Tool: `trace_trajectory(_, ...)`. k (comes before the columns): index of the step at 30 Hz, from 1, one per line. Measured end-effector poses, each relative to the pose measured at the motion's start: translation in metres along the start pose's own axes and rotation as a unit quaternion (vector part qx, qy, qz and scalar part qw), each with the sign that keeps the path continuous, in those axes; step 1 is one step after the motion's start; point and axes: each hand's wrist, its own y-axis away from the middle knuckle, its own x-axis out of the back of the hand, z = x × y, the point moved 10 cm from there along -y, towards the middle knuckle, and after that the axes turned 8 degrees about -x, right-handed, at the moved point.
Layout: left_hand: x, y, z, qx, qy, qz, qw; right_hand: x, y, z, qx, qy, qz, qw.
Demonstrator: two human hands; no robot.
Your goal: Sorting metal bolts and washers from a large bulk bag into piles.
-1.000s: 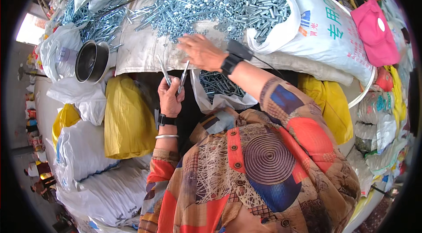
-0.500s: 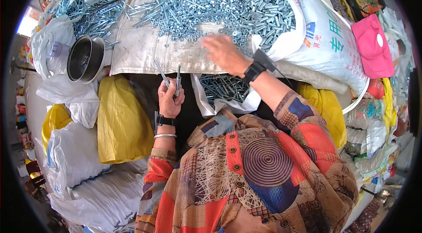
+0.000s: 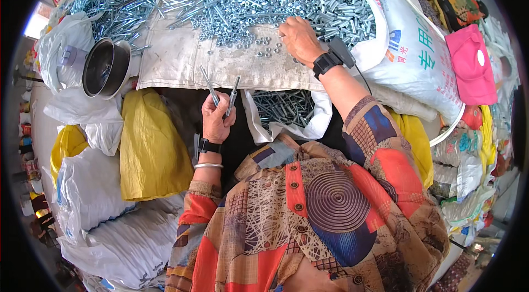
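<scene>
My left hand is closed around two metal bolts, held just in front of the cloth-covered work surface. The left one is a thin bolt; a thicker sleeve sits on the other, a sleeved bolt. My right hand is at the front of the pile of small nuts and washers, fingers curled down with their tips among the pieces. Whatever lies under those fingertips is hidden. Several loose nuts lie beside it. Metal sleeves are heaped behind and right of that hand.
Long bolts pile up at the far left, near a dark round pot. Below the front edge, an open white bag holds metal bolts. A large white sack and a pink cloth item are at the right.
My right hand has moved right and forward to the pile, its fingers curling in. Loose nuts now show where it was. My left hand shifted slightly right with the bolts.
</scene>
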Motion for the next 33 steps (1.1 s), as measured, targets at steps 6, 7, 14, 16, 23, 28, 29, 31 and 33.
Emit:
trace_trajectory(6,0.001,-0.003,-0.001,-0.005,0.000,-0.004,1.000,-0.017,0.009,0.000,-0.141,-0.254,-0.167,0.942)
trace_trajectory(7,0.001,-0.003,-0.001,-0.004,0.002,-0.002,1.000,-0.021,0.012,-0.004,-0.136,-0.249,-0.196,0.939)
trace_trajectory(14,-0.004,-0.004,0.000,0.003,-0.010,0.004,1.000,-0.019,0.019,-0.009,-0.069,-0.116,-0.103,0.985)
trace_trajectory(16,-0.009,-0.005,0.000,0.003,-0.029,-0.014,0.999,-0.022,0.018,-0.015,-0.050,-0.149,-0.140,0.977)
trace_trajectory(23,-0.013,-0.003,-0.005,0.023,-0.087,0.023,0.996,-0.007,0.029,-0.027,-0.090,-0.255,-0.082,0.959)
trace_trajectory(28,-0.016,-0.003,-0.004,0.023,-0.150,0.034,0.988,-0.018,0.053,-0.040,-0.246,-0.456,-0.186,0.835)
trace_trajectory(29,-0.016,-0.004,-0.005,0.023,-0.150,0.036,0.988,-0.016,0.055,-0.048,-0.243,-0.466,-0.184,0.831)
trace_trajectory(31,-0.017,-0.005,-0.004,0.016,-0.182,0.036,0.982,-0.014,0.060,-0.057,-0.253,-0.491,-0.167,0.817)
trace_trajectory(33,-0.017,-0.005,-0.003,0.009,-0.188,0.036,0.981,-0.010,0.063,-0.060,-0.267,-0.503,-0.142,0.810)
